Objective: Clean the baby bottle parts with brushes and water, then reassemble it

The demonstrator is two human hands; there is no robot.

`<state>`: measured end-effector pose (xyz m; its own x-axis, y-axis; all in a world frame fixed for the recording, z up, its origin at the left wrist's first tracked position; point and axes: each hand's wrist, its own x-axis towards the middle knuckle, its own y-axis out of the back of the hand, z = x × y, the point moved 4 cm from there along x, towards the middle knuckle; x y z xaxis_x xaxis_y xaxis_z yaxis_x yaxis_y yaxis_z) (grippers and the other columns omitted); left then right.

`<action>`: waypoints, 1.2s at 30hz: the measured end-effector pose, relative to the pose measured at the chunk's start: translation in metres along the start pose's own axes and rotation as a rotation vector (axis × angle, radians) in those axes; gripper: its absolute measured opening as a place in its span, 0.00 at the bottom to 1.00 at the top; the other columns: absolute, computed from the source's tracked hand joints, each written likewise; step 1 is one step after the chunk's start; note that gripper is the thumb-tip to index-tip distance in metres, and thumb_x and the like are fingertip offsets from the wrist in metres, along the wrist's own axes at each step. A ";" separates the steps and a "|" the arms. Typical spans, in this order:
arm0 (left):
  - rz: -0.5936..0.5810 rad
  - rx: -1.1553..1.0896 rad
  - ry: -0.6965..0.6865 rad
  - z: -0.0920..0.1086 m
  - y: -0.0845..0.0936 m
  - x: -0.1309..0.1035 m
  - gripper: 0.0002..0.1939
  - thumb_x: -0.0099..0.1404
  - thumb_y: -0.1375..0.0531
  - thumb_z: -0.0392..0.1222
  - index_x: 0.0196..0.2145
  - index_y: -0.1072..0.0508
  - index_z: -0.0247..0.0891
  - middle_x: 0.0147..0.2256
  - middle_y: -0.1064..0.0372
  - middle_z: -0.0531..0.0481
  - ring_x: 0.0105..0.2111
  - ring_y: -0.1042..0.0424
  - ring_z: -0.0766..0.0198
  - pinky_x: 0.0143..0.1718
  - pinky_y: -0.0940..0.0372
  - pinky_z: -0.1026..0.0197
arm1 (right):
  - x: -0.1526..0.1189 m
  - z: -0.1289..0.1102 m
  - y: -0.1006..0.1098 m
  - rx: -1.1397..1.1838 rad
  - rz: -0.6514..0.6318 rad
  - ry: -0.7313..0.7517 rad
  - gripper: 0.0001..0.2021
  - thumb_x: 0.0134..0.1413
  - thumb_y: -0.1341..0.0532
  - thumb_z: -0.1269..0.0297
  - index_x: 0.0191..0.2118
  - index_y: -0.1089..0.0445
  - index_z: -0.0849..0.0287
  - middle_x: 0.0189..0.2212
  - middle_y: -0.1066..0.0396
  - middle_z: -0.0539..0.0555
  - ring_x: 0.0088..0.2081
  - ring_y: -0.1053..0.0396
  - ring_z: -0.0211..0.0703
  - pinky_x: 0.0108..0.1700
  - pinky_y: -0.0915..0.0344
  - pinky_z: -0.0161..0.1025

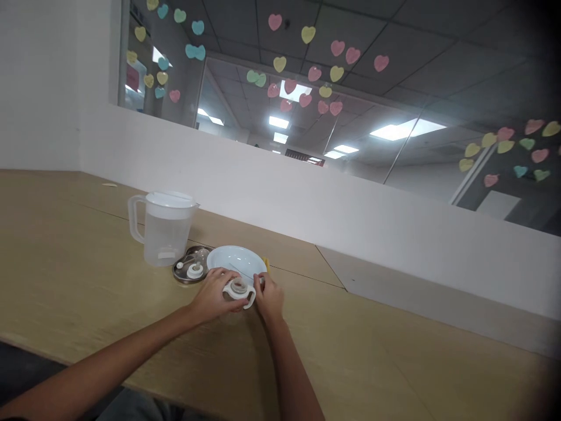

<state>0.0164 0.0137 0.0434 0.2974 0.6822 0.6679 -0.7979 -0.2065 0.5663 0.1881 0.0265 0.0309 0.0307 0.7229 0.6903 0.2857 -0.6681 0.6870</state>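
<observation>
My left hand (217, 293) is closed around a baby bottle (239, 286) with a white handle ring. The bottle's open neck faces up toward me. Just right of it, the fingers of my right hand (269, 297) are pinched together. A thin pale line, like a slender stick, runs from those fingers across the white bowl (235, 251); what exactly they hold is too small to make out. Both hands are at the near edge of the bowl. Left of the bowl, a round metal tray (184, 276) carries a white bottle cap with a teat (195, 270) and other small clear parts.
A lidded clear plastic pitcher (165, 234) stands behind the tray, handle to the left. Something yellow (267, 265) shows past the bowl's right side. The wooden table (372, 339) meets a low white wall (272, 187) under a window with heart-shaped sticky notes.
</observation>
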 end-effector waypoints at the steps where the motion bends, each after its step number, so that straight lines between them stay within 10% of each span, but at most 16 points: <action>1: -0.002 -0.007 0.003 -0.001 -0.001 -0.001 0.22 0.50 0.37 0.55 0.39 0.30 0.40 0.38 0.31 0.46 0.42 0.35 0.54 0.45 0.41 0.53 | 0.000 0.000 -0.002 -0.001 -0.003 0.012 0.20 0.61 0.54 0.54 0.32 0.31 0.60 0.21 0.30 0.52 0.21 0.36 0.37 0.25 0.53 0.33; 8: -0.011 -0.035 -0.036 -0.005 0.005 0.000 0.29 0.50 0.37 0.56 0.47 0.33 0.42 0.44 0.32 0.46 0.46 0.37 0.53 0.49 0.44 0.51 | 0.000 -0.001 -0.005 0.036 -0.006 0.061 0.22 0.61 0.56 0.57 0.25 0.31 0.59 0.19 0.33 0.51 0.20 0.39 0.36 0.23 0.55 0.33; 13: 0.180 0.114 0.098 -0.054 0.041 0.032 0.16 0.65 0.53 0.49 0.40 0.31 0.37 0.41 0.30 0.46 0.44 0.34 0.57 0.48 0.43 0.55 | 0.000 0.003 -0.008 0.138 0.018 -0.031 0.23 0.61 0.57 0.53 0.28 0.32 0.59 0.18 0.34 0.51 0.20 0.40 0.37 0.24 0.53 0.32; 19: -0.085 0.456 0.317 -0.113 0.050 0.040 0.18 0.66 0.56 0.41 0.36 0.28 0.34 0.34 0.27 0.41 0.35 0.29 0.56 0.37 0.39 0.60 | 0.003 0.007 -0.008 0.400 0.015 -0.129 0.23 0.58 0.54 0.50 0.26 0.33 0.62 0.17 0.37 0.49 0.20 0.41 0.36 0.24 0.49 0.31; 36: -0.278 0.575 0.207 -0.133 0.031 0.025 0.24 0.67 0.58 0.46 0.26 0.27 0.34 0.30 0.27 0.36 0.37 0.29 0.52 0.47 0.44 0.52 | 0.004 0.006 -0.007 0.582 0.003 -0.180 0.18 0.51 0.47 0.54 0.21 0.33 0.62 0.15 0.47 0.46 0.20 0.48 0.34 0.25 0.51 0.32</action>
<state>-0.0708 0.1181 0.0134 0.2989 0.8728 0.3857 -0.2824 -0.3052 0.9095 0.1921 0.0353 0.0272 0.1791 0.7735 0.6079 0.7608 -0.5007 0.4129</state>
